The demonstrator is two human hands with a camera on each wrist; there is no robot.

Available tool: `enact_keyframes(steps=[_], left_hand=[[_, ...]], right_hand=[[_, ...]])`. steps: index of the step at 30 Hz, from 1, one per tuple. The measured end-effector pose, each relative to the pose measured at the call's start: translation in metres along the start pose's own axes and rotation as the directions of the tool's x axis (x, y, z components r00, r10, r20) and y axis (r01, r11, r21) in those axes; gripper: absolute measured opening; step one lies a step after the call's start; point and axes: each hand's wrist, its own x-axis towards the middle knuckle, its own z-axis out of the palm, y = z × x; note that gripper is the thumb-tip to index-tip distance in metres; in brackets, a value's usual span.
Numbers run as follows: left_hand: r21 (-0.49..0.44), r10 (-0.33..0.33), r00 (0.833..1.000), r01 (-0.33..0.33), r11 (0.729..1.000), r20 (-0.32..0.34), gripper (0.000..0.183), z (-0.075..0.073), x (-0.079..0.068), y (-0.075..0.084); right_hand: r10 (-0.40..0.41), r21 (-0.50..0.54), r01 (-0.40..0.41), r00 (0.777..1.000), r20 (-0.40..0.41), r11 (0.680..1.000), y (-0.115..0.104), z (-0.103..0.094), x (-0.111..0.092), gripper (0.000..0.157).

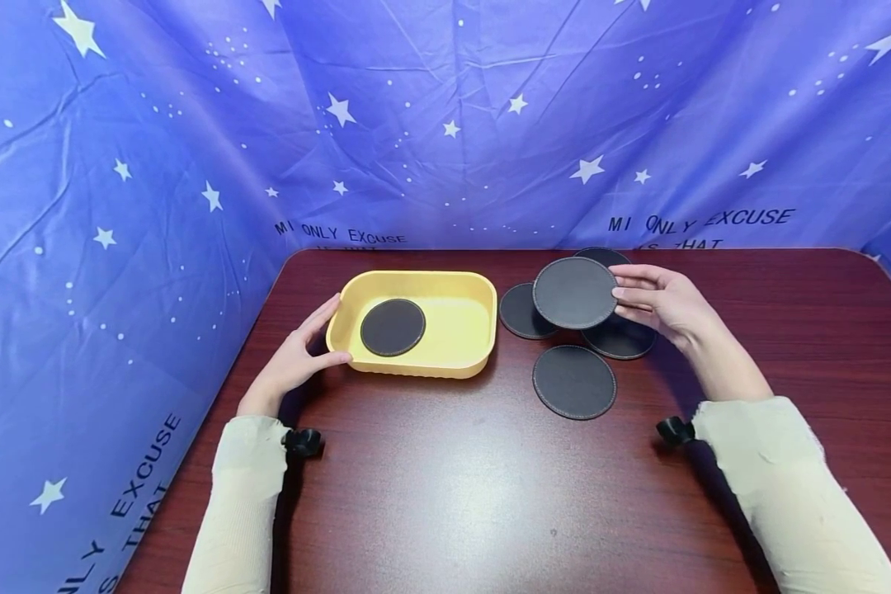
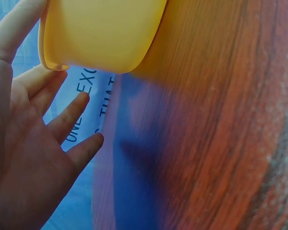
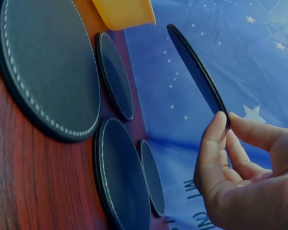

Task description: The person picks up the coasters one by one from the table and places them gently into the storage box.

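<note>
Between thumb and fingertips, my right hand (image 1: 668,304) pinches a round black stitched coaster (image 1: 573,293) by its edge. In the right wrist view the held coaster (image 3: 199,72) is tilted and lifted clear of the table. Below it lie several more coasters, one at the front (image 1: 575,382), one at the left (image 1: 525,312) and others partly hidden. My left hand (image 1: 289,363) touches the left end of a yellow tray (image 1: 416,370) with thumb and fingers spread. Inside the tray's left half lies one coaster (image 1: 393,327). The left wrist view shows the tray's outer wall (image 2: 101,33).
The dark red wooden table (image 1: 445,495) ends at a blue star-printed cloth (image 1: 445,124) behind and at the left. Black wrist mounts (image 1: 303,443) stick out from both sleeves near the tabletop.
</note>
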Motion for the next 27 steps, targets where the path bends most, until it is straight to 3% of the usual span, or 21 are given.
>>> enact_keyframes(steps=[27], left_hand=[[0.012,-0.013,1.000,0.013,1.000,0.002,0.091,0.000,-0.001,0.000]], right_hand=[[0.057,-0.093,-0.057,0.998,-0.004,0.994,0.010,0.051,0.019,0.028]])
